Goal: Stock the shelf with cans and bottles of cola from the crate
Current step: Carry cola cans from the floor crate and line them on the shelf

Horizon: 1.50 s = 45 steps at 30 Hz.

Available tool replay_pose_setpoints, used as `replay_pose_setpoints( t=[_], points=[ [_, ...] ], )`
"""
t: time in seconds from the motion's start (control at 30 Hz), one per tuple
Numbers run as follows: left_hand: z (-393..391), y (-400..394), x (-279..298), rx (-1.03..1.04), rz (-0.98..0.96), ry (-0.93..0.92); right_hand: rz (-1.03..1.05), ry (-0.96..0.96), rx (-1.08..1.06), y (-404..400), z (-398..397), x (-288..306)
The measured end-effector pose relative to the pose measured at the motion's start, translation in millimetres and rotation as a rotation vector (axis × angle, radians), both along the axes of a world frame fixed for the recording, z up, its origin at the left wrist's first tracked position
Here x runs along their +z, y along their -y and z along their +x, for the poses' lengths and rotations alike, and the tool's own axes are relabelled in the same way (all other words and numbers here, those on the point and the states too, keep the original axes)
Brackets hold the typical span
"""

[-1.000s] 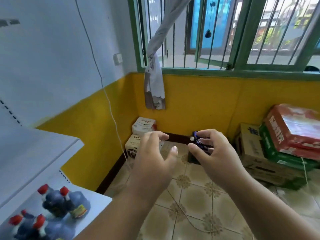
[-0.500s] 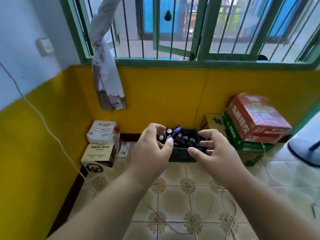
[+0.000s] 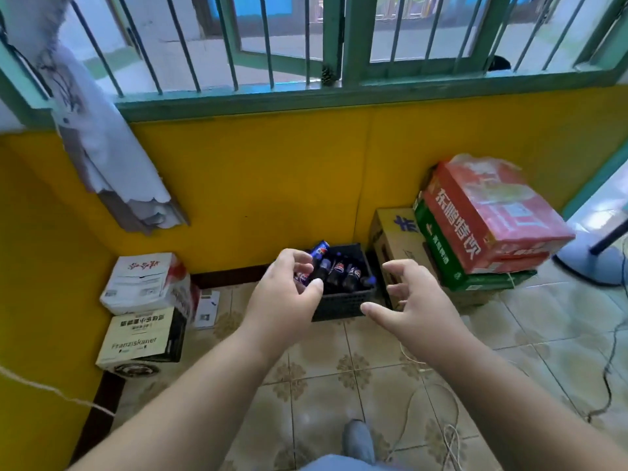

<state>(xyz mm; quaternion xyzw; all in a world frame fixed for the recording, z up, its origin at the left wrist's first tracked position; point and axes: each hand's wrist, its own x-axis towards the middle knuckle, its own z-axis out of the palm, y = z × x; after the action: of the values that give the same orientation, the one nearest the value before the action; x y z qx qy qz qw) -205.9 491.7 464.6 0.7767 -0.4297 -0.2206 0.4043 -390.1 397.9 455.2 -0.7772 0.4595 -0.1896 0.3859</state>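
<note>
— Yellow wall (image 3: 272, 185) and a green barred window (image 3: 339, 45) are facing us, and we are standing on patterned floor tiles (image 3: 339, 375). Where is the cola sitting?

— We are seeing it in the dark crate (image 3: 343, 302) on the floor against the wall, packed with cola bottles (image 3: 338, 270); one cola can (image 3: 320, 250) is poking up at the back left.

— And what are our hands doing?

— We are reaching both out in front of the crate. Our left hand (image 3: 289, 297) is hovering with fingers curled and thumb apart, gripping nothing. Our right hand (image 3: 414, 300) is spreading wide, fingers loosely bent, also holding nothing.

— What is lying around it?

— Stacked white and black cartons (image 3: 146, 311) are sitting to the left, red and green drink cases (image 3: 486, 222) are piling up on a brown box (image 3: 397, 236) to the right, and thin cables (image 3: 441, 419) are trailing over the tiles.
</note>
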Motion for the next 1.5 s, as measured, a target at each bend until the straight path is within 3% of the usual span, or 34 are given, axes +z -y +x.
replay_pose_setpoints(
  t=[0.33,0.63,0.8,1.03,1.17,1.3,1.4,1.5],
  points=[
    [100.8,101.3,-26.7,0.116,0.176,-0.104,0.167,-0.04,0.124,143.4,135.1,-31.3],
    [262.3,222.0,-82.6,0.044,0.363,-0.277,0.33,-0.101,-0.008,221.2,273.5,-83.6],
    [312.3,290.3,-120.6,0.027,0.439,-0.348,0.411,-0.157,-0.078,258.4,314.4,-121.6],
    [323.8,321.1,-181.9,0.168,0.588,-0.564,0.526,-0.373,0.037,297.1,330.6,-206.4],
    [337.4,338.5,-225.6,0.212,0.626,-0.569,0.548,-0.533,0.163,326.6,342.5,-267.9],
    [349.6,368.9,-297.3,0.29,0.658,-0.585,0.584,-0.532,0.241,353.5,359.6,-333.4],
    [344.8,383.1,-354.9,0.272,0.661,-0.626,0.678,-0.516,0.194,364.0,376.5,-389.1],
    [331.6,380.1,-407.8,0.247,0.666,-0.728,0.889,-0.433,0.0,359.7,381.7,-455.7]
  ],
)
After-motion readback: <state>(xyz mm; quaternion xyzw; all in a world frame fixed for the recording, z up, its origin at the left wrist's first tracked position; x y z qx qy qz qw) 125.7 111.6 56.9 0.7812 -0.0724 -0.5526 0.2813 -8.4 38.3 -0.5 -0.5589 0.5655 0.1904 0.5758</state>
